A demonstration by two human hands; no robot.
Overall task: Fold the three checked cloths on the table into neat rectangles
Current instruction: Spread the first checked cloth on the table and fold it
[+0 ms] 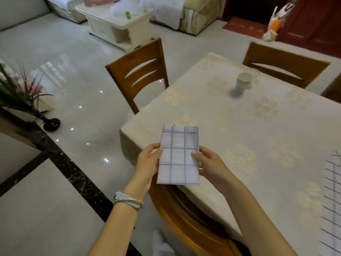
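A white cloth with blue checks (pixel 178 156), folded into a narrow upright rectangle, hangs in the air above the table's near left corner. My left hand (pixel 148 164) pinches its left edge and my right hand (pixel 210 166) pinches its right edge, thumbs on top. A second white cloth with dark checks (pixel 332 196) lies flat on the table (pixel 258 130) at the far right, cut off by the frame edge. No third cloth is in view.
A white cup (pixel 242 83) stands toward the table's far side. Wooden chairs sit at the left side (pixel 140 74), the far side (pixel 284 65) and just below my arms (pixel 186 215). A dark vase with a plant (pixel 36 111) stands on the tiled floor to the left.
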